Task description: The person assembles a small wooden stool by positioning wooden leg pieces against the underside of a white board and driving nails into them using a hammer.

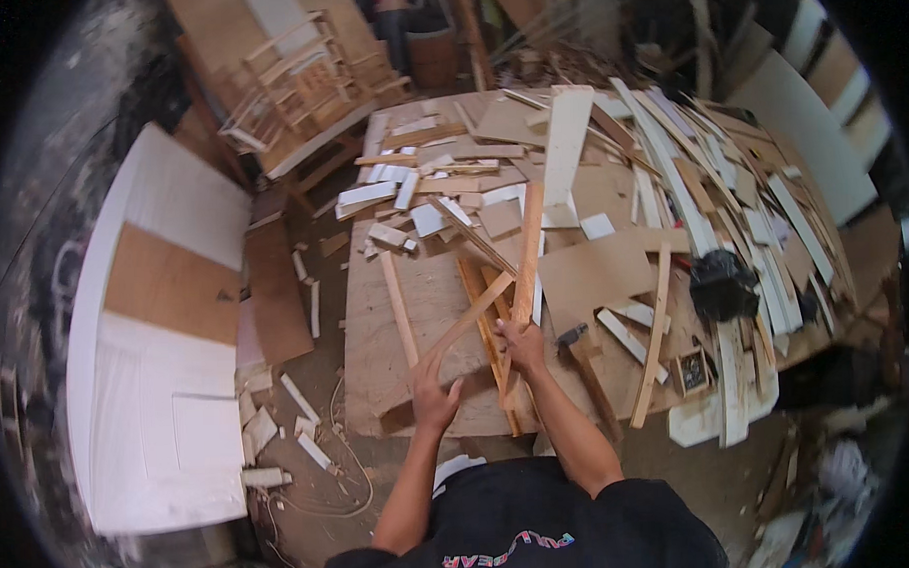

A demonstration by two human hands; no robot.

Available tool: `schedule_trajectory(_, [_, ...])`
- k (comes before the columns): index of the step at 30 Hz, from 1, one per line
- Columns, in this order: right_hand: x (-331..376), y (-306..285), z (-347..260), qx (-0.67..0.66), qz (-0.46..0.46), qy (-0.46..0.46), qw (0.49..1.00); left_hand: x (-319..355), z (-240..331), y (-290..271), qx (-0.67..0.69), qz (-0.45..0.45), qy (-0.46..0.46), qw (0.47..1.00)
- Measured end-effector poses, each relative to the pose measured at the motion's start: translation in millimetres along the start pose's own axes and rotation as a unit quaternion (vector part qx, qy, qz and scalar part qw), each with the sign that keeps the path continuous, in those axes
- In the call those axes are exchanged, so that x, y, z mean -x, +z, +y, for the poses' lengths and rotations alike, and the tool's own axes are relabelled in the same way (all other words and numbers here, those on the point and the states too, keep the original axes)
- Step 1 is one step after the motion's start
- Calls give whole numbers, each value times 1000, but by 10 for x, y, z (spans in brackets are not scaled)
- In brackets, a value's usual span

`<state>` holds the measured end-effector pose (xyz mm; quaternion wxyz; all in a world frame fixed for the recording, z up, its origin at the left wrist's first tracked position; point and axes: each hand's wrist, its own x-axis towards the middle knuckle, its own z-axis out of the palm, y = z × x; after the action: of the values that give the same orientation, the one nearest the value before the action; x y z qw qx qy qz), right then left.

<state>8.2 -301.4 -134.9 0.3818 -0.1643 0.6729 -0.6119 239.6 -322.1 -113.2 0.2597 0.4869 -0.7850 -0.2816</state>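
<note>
While offcuts crowd its upper and right parts, the big plywood worktable (366, 317) fills the middle of the frame. A tall white panel (139, 415) with a brown band stands at the left, and a flat brown sheet (595, 279) lies just right of centre. The thicker wooden strip (535, 231) rises through the centre, with the right hand (522, 347) closed around its lower part. The thinner strip (475, 311) slants up from the left hand (437, 400), lower centre, its upper end meeting or crossing the thicker one. The left thumb stands apart, so I cannot tell how firmly that hand grips. A hammer (588, 371) lies right of the right hand; farther right is a small box (693, 371), its contents too small to identify.

For steady handling, I'd keep the right hand firm and low on the thicker strip, guide the thinner one lightly with the left, and bring their ends together over the bare wood, away from the loose pieces.

As for writing, the black shirt (603, 519) at the bottom bears multicoloured lettering; I can make out no label on the strips.
</note>
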Motion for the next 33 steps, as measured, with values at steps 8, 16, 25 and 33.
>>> schedule_trajectory(8, [525, 396, 124, -11, 123, -1, 992, -1569, -162, 930, -39, -221, 44, 974])
schedule_trajectory(16, [1277, 179, 14, 18, 261, -65, 963, -1584, 161, -151, 118, -209, 64, 969])
schedule_trajectory(25, [1444, 302, -1167, -193, 178, -167, 950, -1519, -13, -1369, 293, -216, 249, 897])
schedule_trajectory(33, [1474, 210, -1933, -332, 109, -216, 912, -1426, -101, -1147, 415, 5, 374, 829])
